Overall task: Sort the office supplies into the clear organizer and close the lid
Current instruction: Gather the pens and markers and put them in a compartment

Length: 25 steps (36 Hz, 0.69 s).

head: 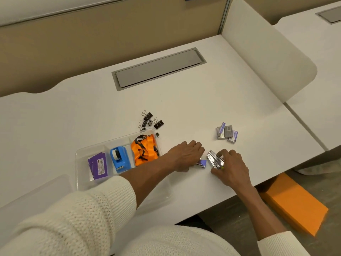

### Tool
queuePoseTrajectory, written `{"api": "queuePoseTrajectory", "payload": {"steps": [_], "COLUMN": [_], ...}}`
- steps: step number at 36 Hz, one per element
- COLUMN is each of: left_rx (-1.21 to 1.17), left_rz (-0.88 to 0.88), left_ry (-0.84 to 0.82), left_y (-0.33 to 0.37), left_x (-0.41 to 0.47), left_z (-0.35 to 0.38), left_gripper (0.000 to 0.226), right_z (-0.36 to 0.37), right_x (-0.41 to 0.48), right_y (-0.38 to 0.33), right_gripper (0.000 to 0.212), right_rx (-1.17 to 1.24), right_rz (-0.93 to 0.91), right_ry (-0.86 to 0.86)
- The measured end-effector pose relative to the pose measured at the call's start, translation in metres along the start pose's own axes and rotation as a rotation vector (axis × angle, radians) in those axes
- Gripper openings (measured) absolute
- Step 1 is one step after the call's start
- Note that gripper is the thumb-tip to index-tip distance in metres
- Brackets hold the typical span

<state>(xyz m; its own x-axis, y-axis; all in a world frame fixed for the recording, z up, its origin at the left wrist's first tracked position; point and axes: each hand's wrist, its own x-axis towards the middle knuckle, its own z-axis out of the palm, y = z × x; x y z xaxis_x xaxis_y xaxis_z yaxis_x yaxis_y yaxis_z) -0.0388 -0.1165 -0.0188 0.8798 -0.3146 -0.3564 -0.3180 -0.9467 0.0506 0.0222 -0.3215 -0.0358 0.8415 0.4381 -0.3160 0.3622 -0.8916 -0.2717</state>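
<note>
— Two hands busy?
— Yes. Right hand (229, 168) grips a metal stapler (215, 160); left hand (186, 154) pinches a staple box (201, 162) on the counter (184, 100), at three o'clock from the clear organizer (81, 154).

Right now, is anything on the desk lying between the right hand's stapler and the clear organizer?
Yes. The left hand and its forearm reach across the desk between the stapler in the right hand and the clear organizer. A small purple staple box also lies by the left hand's fingers.
</note>
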Motion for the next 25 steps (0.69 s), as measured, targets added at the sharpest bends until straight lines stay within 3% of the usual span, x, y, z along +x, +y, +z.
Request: {"api": "queuePoseTrajectory", "payload": {"steps": [6,11,18,25], "left_rx": [-0.126,-0.489,-0.879,-1.098], "left_rz": [-0.024,-0.160,-0.307,-0.566], "left_ry": [0.008,-0.016,0.119,0.273], "left_y": [0.003,0.004,0.001,0.010], "left_x": [0.003,-0.002,-0.041,-0.123], "left_z": [0.002,-0.009,-0.029,-0.039], "left_gripper": [0.043,0.027,0.040,0.043], "right_z": [-0.006,-0.010,-0.024,-0.032], "right_x": [-0.002,-0.005,-0.006,-0.010], "right_y": [0.012,0.014,-0.003,-0.040], "right_gripper": [0.064,0.063,0.056,0.048], "right_rx": [0.136,0.290,0.416,0.486], "right_rz": [0.133,0.194,0.204,0.115], "right_ry": [-0.033,-0.055,-0.030,-0.075]}}
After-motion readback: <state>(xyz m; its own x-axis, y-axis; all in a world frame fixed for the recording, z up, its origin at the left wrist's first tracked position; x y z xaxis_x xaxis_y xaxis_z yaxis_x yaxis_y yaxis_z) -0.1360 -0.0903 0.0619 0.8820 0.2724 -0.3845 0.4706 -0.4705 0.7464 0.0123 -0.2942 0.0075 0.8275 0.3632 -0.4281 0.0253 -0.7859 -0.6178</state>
